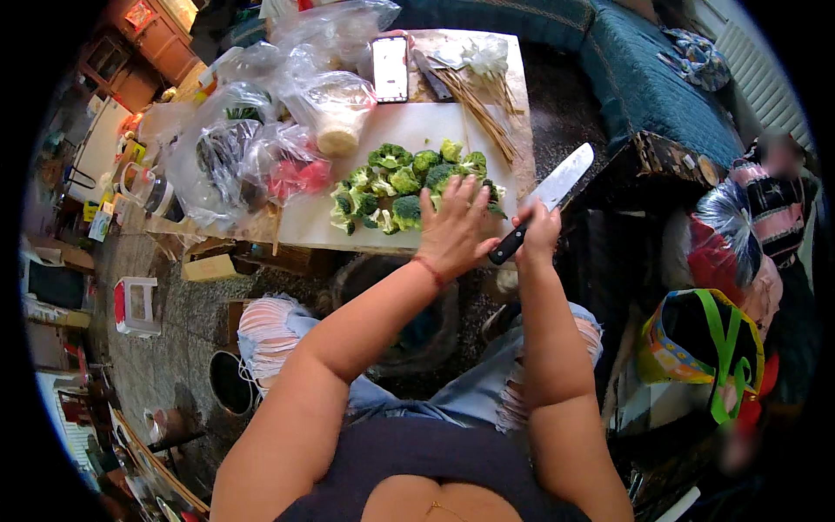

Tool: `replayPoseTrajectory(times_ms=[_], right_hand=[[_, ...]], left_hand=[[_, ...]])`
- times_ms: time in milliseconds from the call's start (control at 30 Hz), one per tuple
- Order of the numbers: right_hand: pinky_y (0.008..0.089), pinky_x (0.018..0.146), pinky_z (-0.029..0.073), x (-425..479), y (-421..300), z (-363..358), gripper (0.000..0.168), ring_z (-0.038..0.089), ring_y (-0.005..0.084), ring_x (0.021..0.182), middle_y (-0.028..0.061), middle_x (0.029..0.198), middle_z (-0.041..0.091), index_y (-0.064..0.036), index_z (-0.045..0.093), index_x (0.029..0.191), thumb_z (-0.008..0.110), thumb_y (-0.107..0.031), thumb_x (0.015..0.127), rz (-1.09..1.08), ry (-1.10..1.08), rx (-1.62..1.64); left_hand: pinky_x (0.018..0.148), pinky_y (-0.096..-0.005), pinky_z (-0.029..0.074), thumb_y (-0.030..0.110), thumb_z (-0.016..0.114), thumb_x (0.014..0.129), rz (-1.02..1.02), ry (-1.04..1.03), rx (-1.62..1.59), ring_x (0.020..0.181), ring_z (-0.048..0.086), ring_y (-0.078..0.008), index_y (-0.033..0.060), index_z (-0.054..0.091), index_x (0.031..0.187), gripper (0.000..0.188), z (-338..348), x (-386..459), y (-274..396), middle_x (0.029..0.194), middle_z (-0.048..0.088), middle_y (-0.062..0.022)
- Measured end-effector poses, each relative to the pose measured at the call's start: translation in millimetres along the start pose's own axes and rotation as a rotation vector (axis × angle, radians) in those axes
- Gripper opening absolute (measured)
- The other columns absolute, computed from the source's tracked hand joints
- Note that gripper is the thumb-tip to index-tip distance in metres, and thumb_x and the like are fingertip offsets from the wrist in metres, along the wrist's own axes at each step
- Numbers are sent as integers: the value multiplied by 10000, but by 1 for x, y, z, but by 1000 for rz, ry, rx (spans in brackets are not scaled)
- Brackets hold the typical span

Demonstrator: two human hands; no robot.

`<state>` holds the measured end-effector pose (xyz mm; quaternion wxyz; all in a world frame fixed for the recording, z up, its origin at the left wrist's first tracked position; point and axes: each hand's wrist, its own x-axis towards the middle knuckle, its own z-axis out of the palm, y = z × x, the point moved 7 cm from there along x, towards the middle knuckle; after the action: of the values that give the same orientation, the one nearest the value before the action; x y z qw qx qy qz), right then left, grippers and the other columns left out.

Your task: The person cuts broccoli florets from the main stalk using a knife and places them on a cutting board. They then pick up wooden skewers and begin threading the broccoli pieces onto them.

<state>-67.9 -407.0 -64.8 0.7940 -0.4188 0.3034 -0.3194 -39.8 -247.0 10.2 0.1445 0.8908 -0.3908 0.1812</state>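
Observation:
My right hand (pixel 540 228) grips a kitchen knife (pixel 562 175) by its black handle, the broad blade pointing up and away past the table's right edge. My left hand (pixel 456 228), fingers spread, rests palm down on or just over the right side of a heap of cut broccoli florets (pixel 404 179). Whether the palm touches them I cannot tell. The florets lie on a white cutting board (pixel 306 225) near the front of the table. A pale, cylindrical food item in a clear plastic bag (pixel 339 140) sits behind the florets on the left.
Clear plastic bags (pixel 222 150) of produce crowd the table's left side. Behind the board lie a phone (pixel 390 68), a dark blade (pixel 432 77) and thin wooden sticks (pixel 479 114). A dark tub (pixel 398 352) stands below the table. At right are a colourful bag (pixel 672 346) and a seated person (pixel 776 189).

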Motion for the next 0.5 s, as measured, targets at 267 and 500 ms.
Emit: replayPoseTrajectory(times_ms=[267,500], right_hand=[[261,463,442,-9,3,6,110,463,118,529,25,648,464,-59,420,872,481,-146,899,-72,16,-76],[266,476,444,-18,9,21,122,465,124,514,34,647,472,-52,426,888,464,-166,910,-109,-20,-24]], left_hand=[[1045,-503,211,553,678,698,-580,310,-140,1264,231,-456,20,233,1365,963,-28,-96,-178,1354,231,-321],[1053,-452,229,554,661,714,-514,169,-196,1271,257,-416,-5,252,1360,947,2,-71,-172,1374,237,-287]])
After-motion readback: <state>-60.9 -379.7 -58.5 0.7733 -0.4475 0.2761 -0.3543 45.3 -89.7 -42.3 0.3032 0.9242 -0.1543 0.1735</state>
